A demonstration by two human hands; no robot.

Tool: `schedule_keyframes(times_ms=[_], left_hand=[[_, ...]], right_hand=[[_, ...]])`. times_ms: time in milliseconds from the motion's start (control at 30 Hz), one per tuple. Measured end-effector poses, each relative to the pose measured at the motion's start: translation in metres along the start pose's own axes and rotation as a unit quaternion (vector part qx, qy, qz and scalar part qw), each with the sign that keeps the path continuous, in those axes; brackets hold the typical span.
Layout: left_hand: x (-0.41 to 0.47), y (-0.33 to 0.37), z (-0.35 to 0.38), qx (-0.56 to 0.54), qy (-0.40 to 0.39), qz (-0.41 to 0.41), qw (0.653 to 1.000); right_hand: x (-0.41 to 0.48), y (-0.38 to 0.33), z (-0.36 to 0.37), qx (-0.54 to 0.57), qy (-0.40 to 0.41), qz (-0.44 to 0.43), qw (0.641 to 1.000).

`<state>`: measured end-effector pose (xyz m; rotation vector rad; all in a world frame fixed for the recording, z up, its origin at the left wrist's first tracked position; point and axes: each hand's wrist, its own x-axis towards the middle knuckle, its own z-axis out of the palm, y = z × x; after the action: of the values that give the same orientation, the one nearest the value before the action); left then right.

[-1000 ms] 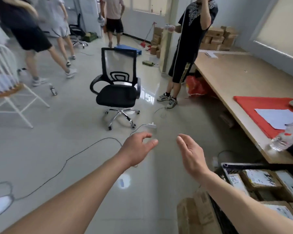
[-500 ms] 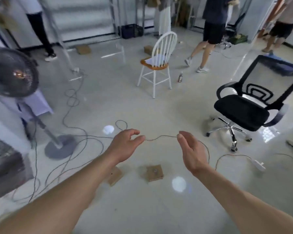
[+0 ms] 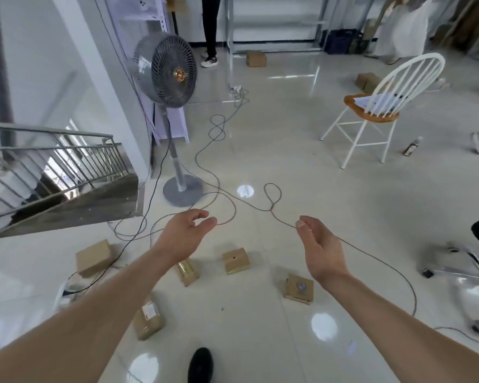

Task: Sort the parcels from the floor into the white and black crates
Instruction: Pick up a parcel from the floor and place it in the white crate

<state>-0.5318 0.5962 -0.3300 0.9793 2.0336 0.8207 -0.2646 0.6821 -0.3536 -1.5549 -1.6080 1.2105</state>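
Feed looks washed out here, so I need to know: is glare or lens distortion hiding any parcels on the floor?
Head view: round ceiling-light glare spots sit on the glossy floor, none over a parcel; the parcels near the hands, like the small box, read clearly. Wide-angle bending curves the railing and edges; far background is overexposed.

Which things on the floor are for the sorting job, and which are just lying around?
For the job:
- small brown cardboard parcels on the floor
- empty left hand and right hand

Just lying about:
- grey standing fan
- white wooden chair
- thin dark cables
- office chair's chrome base
- small bottle
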Motion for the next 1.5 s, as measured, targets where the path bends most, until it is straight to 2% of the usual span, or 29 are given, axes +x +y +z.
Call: schedule_keyframes(times_ms=[233,433,800,1167,1367,1500], left_hand=[[0.042,-0.006,-0.007,0.000,-0.013,0.003,1.000],[0.089,0.010,0.016,0.025,-0.084,0.044,0.995],[0.146,0.062,0.148,0.082,-0.209,0.067,0.972],[0.196,0.091,0.305,0.070,-0.227,-0.006,0.971],[0.231,0.061,0.374,0.092,-0.252,-0.043,0.962],[0.268,0.017,0.420,0.105,-0.273,-0.071,0.954]], right_hand=[[0.026,-0.015,0.030,-0.013,-0.001,0.001,1.000],[0.044,-0.007,0.018,-0.008,0.069,0.032,0.997],[0.075,0.077,-0.068,0.024,0.160,0.137,0.977],[0.167,0.195,-0.146,0.007,0.114,0.208,0.972],[0.196,0.265,-0.141,0.019,0.069,0.261,0.963],[0.218,0.318,-0.118,0.004,0.053,0.300,0.952]])
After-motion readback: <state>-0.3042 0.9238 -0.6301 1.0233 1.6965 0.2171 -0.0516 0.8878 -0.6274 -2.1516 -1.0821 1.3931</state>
